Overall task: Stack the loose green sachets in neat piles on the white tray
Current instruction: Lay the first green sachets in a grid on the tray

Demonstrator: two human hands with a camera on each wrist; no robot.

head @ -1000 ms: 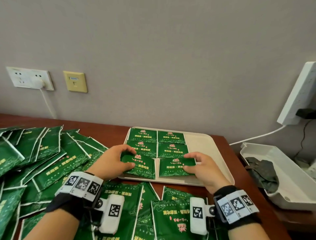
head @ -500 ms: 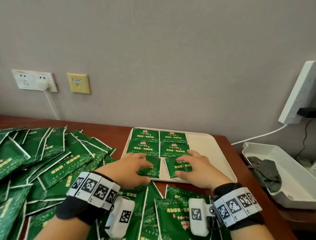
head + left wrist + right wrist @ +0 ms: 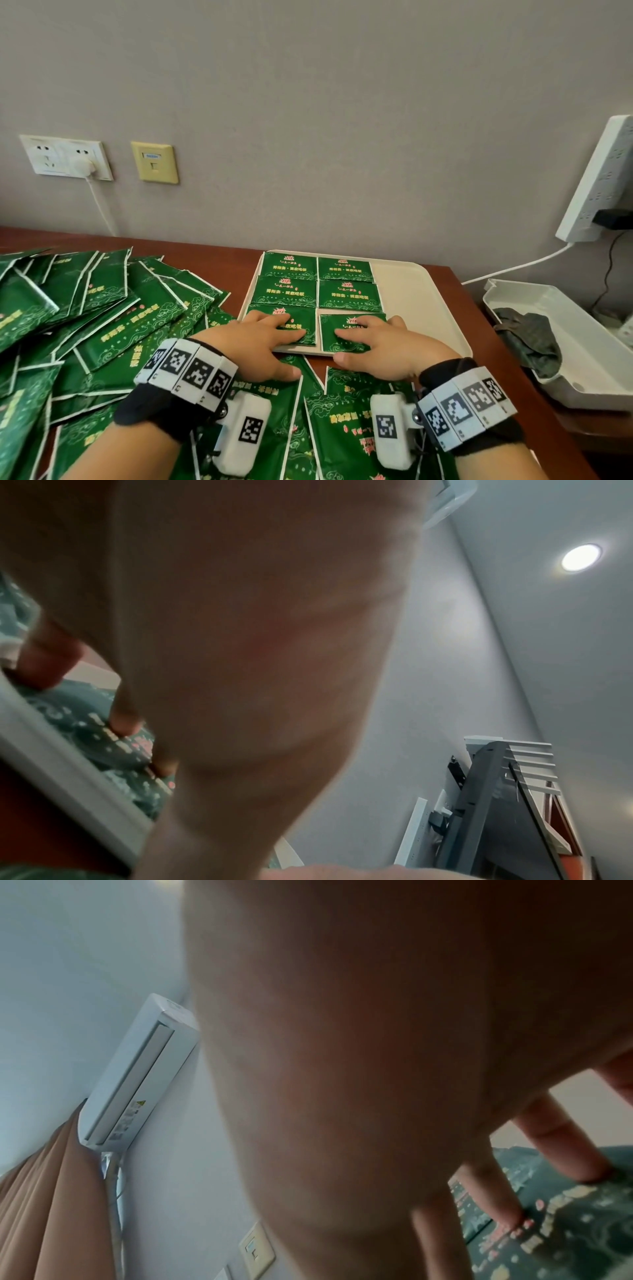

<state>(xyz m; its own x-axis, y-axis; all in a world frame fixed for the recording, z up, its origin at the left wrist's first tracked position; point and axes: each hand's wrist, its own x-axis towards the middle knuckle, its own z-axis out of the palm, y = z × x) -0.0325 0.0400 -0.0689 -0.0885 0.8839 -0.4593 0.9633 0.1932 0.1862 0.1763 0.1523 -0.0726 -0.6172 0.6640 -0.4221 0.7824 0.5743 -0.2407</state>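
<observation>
Left hand [image 3: 260, 346]: I have it flat on the near-left sachet [image 3: 301, 330], fingers straight and slightly spread, pressing down; thumb off the tray over the loose packets at 6 o'clock.
Right hand [image 3: 380, 342]: likewise flat on the near-right sachet [image 3: 334, 339], fingers extended and a little apart, gripping nothing.
White tray [image 3: 418, 308]: sits at about 1 o'clock from my wrists; six green piles in two columns fill its left part, the right part bare.
Loose green sachets [image 3: 102, 318]: a large heap from 9 to 11 o'clock of the tray, more at 6 o'clock under my forearms.
Step in hand (judgement): seating and squaring the nearest row.
How to do it well: I would press lightly and evenly, nudge each packet until its far edge meets the row at 12 o'clock, keep the narrow gap between columns straight, then lift the fingers straight up so the slippery foil does not drag.
Risk (judgement): the near-right sachet sits a touch askew; a sideways pull would worsen it.
Writing: yellow characters and a red emblem on each packet, too small to read; no brand legible.
Wrist views: fingertips [image 3: 589, 1175] resting on green print; mostly palm.
</observation>
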